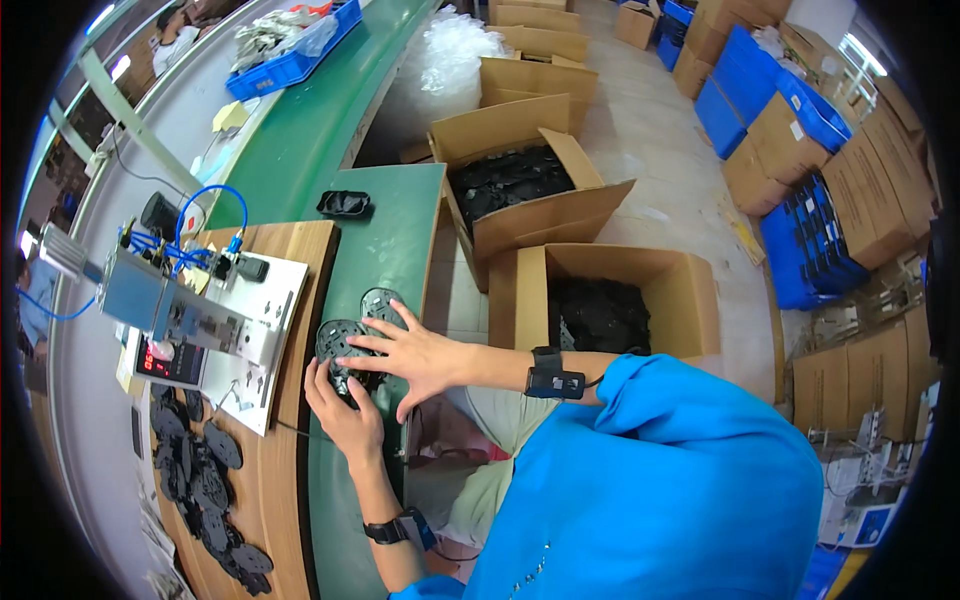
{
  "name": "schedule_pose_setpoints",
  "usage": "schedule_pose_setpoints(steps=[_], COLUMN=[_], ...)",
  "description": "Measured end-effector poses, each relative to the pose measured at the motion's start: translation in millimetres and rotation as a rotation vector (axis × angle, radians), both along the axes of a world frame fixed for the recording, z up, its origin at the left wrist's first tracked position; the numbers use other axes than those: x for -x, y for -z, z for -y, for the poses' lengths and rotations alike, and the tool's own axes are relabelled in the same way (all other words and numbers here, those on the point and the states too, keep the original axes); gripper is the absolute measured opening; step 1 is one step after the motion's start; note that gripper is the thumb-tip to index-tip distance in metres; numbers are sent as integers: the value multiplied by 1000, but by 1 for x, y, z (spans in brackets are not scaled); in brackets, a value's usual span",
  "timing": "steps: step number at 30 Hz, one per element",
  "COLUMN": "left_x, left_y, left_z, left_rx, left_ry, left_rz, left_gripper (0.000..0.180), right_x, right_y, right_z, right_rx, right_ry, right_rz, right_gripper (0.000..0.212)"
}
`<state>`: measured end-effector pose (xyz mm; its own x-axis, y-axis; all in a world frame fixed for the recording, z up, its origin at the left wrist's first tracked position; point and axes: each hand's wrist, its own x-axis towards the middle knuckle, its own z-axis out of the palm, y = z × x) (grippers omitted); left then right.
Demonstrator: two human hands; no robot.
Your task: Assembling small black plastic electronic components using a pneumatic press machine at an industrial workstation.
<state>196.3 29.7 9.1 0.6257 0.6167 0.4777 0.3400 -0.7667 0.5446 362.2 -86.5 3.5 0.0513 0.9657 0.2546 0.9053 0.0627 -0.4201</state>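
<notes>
An oval black plastic shell (pixel 337 334) with moulded ridges lies at the green bench's edge beside the wooden board. My left hand (pixel 345 415) curls around its near end, thumb on one side and fingers on the other. Over the same shell reaches my right hand (pixel 412 352), fingers spread and stretched out, the fingertips touching or just above it; I cannot tell which. A second black oval shell (pixel 378 302) sits just beyond, close to the right fingertips. My hands hide part of the first shell.
Left stands a bench press (pixel 190 300) with blue air hoses and a control box (pixel 170 362). Several black oval parts (pixel 205 480) are heaped on the wooden board (pixel 275 500). A small black tray (pixel 344 204) lies farther off. Open cartons (pixel 690 310) hold black parts on the right.
</notes>
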Motion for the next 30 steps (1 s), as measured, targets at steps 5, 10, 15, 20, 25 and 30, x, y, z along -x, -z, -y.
schedule_pose_setpoints(steps=[5,10,15,20,25,30], left_x=[-1,-1,0,-1,0,0], left_y=[3,-3,-3,-4,5,9], left_z=[-4,1,-2,-4,-10,-11], left_rx=[-12,102,268,304,255,399], left_ry=[110,160,198,208,171,194], left_rz=[65,100,146,136,160,217], left_gripper=[37,36,35,33,39,43], right_x=[-8,-22,-17,-10,18,21], right_y=[-1,11,-2,-1,-4,-6], right_z=[1,-7,3,8,16,7], right_rx=[30,-19,-35,-17,48,61], right_ry=[58,63,4,16,-34,-28], right_rz=[44,-4,-4,73,50,55], right_gripper=[105,101,105,106,112,121])
